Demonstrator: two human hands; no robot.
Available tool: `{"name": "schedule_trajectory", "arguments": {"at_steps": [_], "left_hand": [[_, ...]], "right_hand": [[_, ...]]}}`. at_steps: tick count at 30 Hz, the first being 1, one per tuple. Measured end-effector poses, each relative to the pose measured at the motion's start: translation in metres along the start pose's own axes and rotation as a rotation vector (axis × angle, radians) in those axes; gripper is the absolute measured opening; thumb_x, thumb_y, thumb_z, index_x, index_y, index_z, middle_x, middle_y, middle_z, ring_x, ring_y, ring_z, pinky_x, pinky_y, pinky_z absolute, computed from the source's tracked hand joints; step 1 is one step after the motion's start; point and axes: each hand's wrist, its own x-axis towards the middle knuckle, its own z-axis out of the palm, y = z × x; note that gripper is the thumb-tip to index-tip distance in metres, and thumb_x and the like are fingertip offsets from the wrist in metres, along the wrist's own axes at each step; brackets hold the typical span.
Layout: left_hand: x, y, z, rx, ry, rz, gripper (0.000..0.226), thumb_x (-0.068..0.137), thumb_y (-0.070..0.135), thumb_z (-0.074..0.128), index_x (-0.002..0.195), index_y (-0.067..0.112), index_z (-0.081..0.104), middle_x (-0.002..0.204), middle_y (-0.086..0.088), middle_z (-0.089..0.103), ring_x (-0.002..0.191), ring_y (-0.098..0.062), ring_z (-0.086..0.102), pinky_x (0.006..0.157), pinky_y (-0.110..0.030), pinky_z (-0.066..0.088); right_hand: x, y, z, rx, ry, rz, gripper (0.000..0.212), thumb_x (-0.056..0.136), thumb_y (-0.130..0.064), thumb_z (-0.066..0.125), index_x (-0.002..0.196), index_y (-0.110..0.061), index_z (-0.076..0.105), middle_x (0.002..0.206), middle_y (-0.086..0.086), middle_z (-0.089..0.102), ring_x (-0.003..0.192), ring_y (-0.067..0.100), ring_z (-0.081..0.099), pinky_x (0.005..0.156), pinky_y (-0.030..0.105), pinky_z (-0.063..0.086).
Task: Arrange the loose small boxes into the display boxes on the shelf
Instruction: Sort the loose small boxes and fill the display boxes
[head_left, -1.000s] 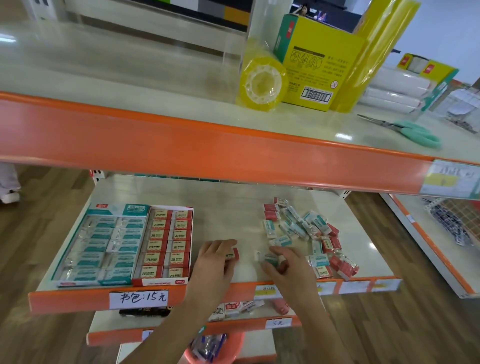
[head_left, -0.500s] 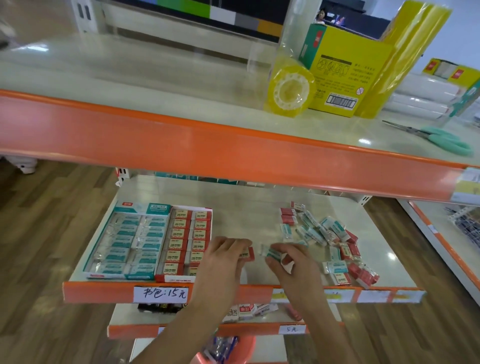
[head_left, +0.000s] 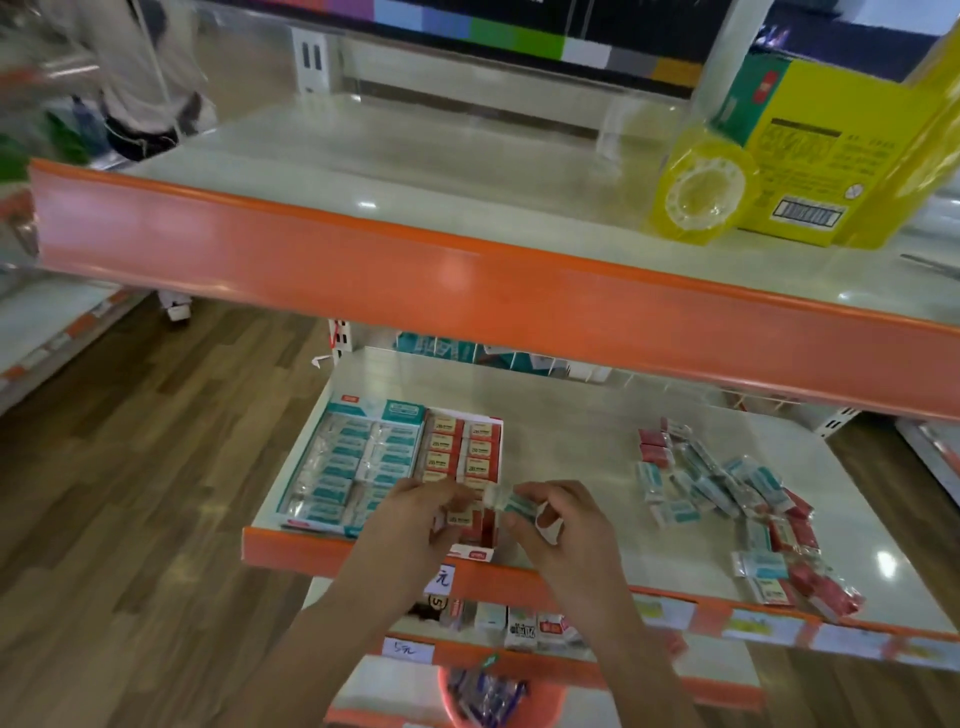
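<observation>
**Hands meet over the red box**

Orange-edged shelves (head_left: 519, 571) stand over a wood floor, with a yellow tape roll (head_left: 698, 195) and yellow carton (head_left: 810, 171) on the upper level. Half a second ago the hands sat apart near the shelf's front edge, right of the display boxes; now both are close together above the front of the red box (head_left: 462, 467), and the view has swung left and nearer.

Left hand (head_left: 410, 514) curls its fingers round a red-and-cream small box (head_left: 460, 517), label up, just over the red box's front rows. Right hand (head_left: 566, 530) pinches a teal small box (head_left: 517, 504) between thumb and fingertips; its long axis runs left to right, tilted slightly down toward the right, one end near the left hand's fingertips.

Beside the red box on its left lies the teal box (head_left: 348, 467), packed in rows. A loose pile (head_left: 727, 499) of teal and red small boxes lies well to the right on the same shelf.
</observation>
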Motion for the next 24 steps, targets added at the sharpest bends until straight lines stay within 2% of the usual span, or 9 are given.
{"name": "schedule_trajectory", "arguments": {"at_steps": [3,7,10,14,17,21,24], "left_hand": [[0.002,0.001,0.0,-0.041,-0.046,-0.014,0.038,0.084,0.009,0.063,0.117,0.027,0.062,0.106,0.012,0.068,0.091,0.0,0.06,0.079,-0.002,0.041],[0.0,0.001,0.003,-0.12,-0.063,-0.046,0.051,0.086,0.009,0.062,0.13,0.031,0.049,0.106,0.015,0.067,0.093,0.001,0.061,0.088,-0.016,0.05],[-0.001,-0.001,0.004,-0.116,-0.036,-0.043,0.057,0.085,0.009,0.06,0.132,0.034,0.041,0.106,0.015,0.061,0.092,0.001,0.06,0.083,-0.02,0.053],[-0.003,-0.004,0.008,0.006,0.001,0.045,0.055,0.085,0.015,0.059,0.132,0.035,0.039,0.086,0.016,0.059,0.079,-0.001,0.056,0.074,-0.022,0.053],[-0.005,-0.005,0.008,-0.003,0.003,0.078,0.056,0.087,0.017,0.058,0.136,0.035,0.038,0.085,0.016,0.06,0.08,-0.001,0.056,0.075,-0.023,0.052],[-0.008,-0.012,-0.005,0.054,0.123,0.09,0.033,0.091,0.023,0.056,0.123,0.03,0.054,0.102,0.009,0.066,0.09,-0.003,0.06,0.078,-0.025,0.053],[-0.009,-0.027,-0.023,0.133,0.194,0.052,0.024,0.089,0.021,0.059,0.112,0.023,0.062,0.106,0.007,0.064,0.095,-0.008,0.058,0.078,-0.027,0.053]], "right_hand": [[0.004,-0.001,0.004,0.023,0.021,-0.005,0.024,0.08,-0.025,0.077,0.1,-0.035,0.067,0.096,-0.018,0.057,0.079,0.004,0.057,0.068,0.006,0.04],[0.007,0.0,0.003,0.027,0.04,0.007,0.024,0.08,-0.027,0.077,0.098,-0.039,0.066,0.095,-0.019,0.057,0.081,0.003,0.058,0.068,0.006,0.04],[0.008,-0.002,0.003,0.018,0.048,0.013,0.024,0.08,-0.027,0.077,0.098,-0.039,0.065,0.095,-0.02,0.057,0.082,0.003,0.058,0.068,0.005,0.04],[0.01,-0.006,0.004,0.003,0.046,0.005,0.022,0.08,-0.03,0.076,0.1,-0.034,0.067,0.096,-0.018,0.057,0.083,0.003,0.057,0.069,0.005,0.039],[0.012,-0.009,0.005,0.01,0.033,0.005,0.023,0.081,-0.031,0.076,0.102,-0.032,0.067,0.097,-0.019,0.057,0.085,0.003,0.057,0.069,0.006,0.04],[0.017,-0.018,0.012,-0.048,0.002,-0.013,0.025,0.082,-0.036,0.074,0.106,-0.031,0.067,0.1,-0.02,0.055,0.084,-0.001,0.056,0.071,0.009,0.043],[0.021,-0.031,0.022,-0.081,-0.05,-0.056,0.026,0.082,-0.038,0.073,0.107,-0.032,0.066,0.101,-0.023,0.052,0.086,-0.004,0.055,0.072,0.008,0.043]]}}
